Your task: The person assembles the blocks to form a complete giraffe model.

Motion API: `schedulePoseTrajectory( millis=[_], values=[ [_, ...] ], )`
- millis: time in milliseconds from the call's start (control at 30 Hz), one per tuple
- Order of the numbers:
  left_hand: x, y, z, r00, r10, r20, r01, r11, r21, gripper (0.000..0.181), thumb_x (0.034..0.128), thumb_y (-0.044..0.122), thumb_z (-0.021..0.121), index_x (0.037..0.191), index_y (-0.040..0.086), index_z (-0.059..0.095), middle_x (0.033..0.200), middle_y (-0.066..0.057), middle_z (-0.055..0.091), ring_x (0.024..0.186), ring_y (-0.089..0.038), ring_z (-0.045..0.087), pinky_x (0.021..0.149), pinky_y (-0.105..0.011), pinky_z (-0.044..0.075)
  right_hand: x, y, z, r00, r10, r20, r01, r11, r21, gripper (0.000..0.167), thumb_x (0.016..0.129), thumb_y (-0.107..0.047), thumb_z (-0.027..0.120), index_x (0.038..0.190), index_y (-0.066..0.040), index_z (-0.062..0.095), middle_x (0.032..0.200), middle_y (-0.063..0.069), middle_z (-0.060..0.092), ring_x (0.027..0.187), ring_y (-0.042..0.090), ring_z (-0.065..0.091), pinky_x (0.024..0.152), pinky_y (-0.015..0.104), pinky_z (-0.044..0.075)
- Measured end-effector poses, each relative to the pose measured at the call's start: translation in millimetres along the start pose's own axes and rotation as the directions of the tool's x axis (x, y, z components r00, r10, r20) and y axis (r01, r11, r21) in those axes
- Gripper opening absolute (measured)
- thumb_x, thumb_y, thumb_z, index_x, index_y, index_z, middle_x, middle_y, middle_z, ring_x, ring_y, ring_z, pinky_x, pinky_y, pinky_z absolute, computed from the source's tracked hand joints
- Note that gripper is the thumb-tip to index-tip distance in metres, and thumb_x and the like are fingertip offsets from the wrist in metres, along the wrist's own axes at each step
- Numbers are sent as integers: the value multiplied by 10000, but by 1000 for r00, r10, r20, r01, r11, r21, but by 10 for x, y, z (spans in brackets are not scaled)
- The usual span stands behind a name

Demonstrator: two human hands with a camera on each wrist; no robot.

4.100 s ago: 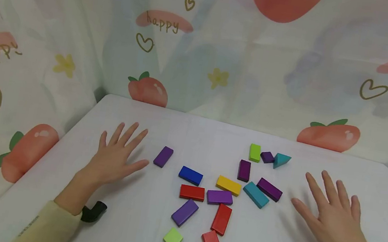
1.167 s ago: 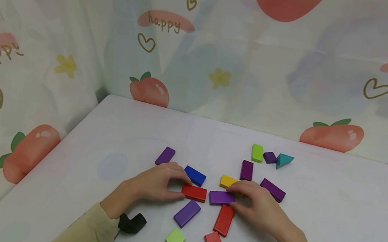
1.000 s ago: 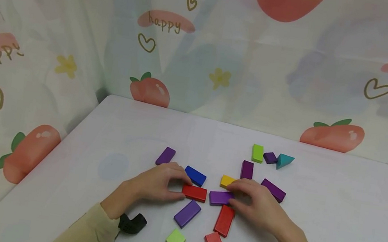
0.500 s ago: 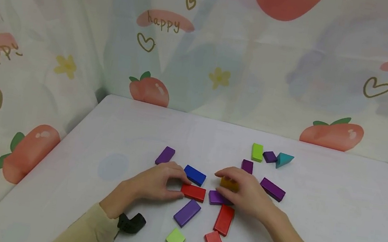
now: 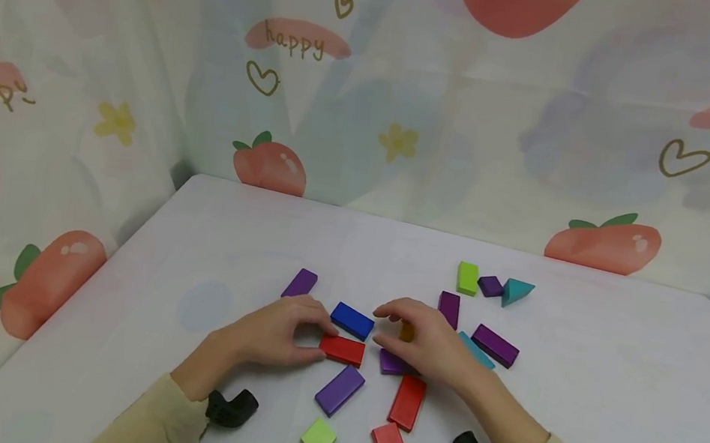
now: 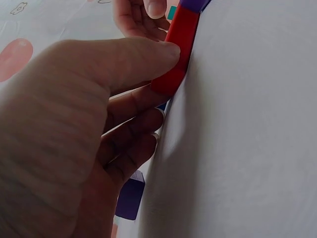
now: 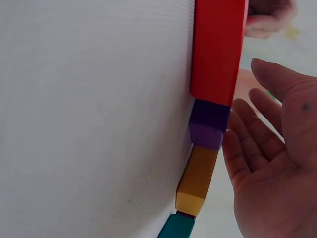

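Note:
My left hand point(image 5: 271, 331) pinches the left end of a red rectangular block point(image 5: 343, 351) between thumb and fingers; the left wrist view shows the thumb on this red block point(image 6: 181, 47). My right hand point(image 5: 427, 341) hovers over a yellow block point(image 5: 407, 332) and a purple block point(image 5: 394, 364), partly hiding both. Its thumb and fingers are apart, with nothing between them. The fingertips point at a blue block point(image 5: 352, 320), close to its right end. In the right wrist view the hand point(image 7: 277, 144) is relaxed beside a yellow block point(image 7: 197, 178).
Nearer lie a purple block point(image 5: 339, 391), a red block point(image 5: 407, 403), a coral square point(image 5: 388, 442) and a green square point(image 5: 318, 439). Beyond the right hand are dark purple blocks point(image 5: 496, 346), a teal block point(image 5: 476, 350), and a green block point(image 5: 466, 278) by a teal triangle point(image 5: 517, 293).
Both hands came in from the sides to the blocks. The right hand has left the purple block's right end and moved left over the yellow one. The red block slid slightly left with the left hand.

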State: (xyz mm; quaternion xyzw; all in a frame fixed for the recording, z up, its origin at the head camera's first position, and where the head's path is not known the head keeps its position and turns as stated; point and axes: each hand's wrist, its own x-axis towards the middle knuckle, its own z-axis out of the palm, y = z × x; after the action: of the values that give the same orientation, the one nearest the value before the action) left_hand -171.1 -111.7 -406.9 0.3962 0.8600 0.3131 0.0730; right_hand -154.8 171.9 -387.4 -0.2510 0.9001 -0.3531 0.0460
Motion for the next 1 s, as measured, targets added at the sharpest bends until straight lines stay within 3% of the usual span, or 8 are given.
schedulePoseTrajectory(
  millis=[367,567,800,1000],
  values=[
    [5,-35,-15,1000,26,-13,-26,1000,-2,273,893,199,787,1162,179,747,1121,117,667,1084,-68,584,975,-320,501,110,-39,67,1000,-7,30,7,1000,7,322,932,-225,754,1233,-127,695,1200,10,666,1142,241,593,969,477,510],
    [-5,-37,-23,999,31,-17,-31,999,-13,275,882,193,801,1152,174,754,1113,121,675,1072,-62,592,965,-315,505,165,-63,108,998,2,61,1,999,-42,298,933,-231,751,1207,-121,708,1201,20,669,1130,240,593,976,466,507],
    [-17,-51,-26,999,43,-28,-44,999,-25,265,876,185,809,1136,172,759,1108,115,675,1063,-60,595,959,-304,508,195,-90,132,999,23,27,-20,997,-75,269,920,-178,764,1176,-110,717,1089,-1,693,1016,201,620,906,404,542],
    [0,-54,-2,997,58,-44,-59,998,-16,253,879,179,809,1127,166,762,1118,111,679,1074,-60,597,960,-299,507,189,-52,67,1000,25,1,-25,997,-77,250,930,-139,748,1172,-80,724,1057,19,711,1002,220,644,911,425,549]
  ],
)
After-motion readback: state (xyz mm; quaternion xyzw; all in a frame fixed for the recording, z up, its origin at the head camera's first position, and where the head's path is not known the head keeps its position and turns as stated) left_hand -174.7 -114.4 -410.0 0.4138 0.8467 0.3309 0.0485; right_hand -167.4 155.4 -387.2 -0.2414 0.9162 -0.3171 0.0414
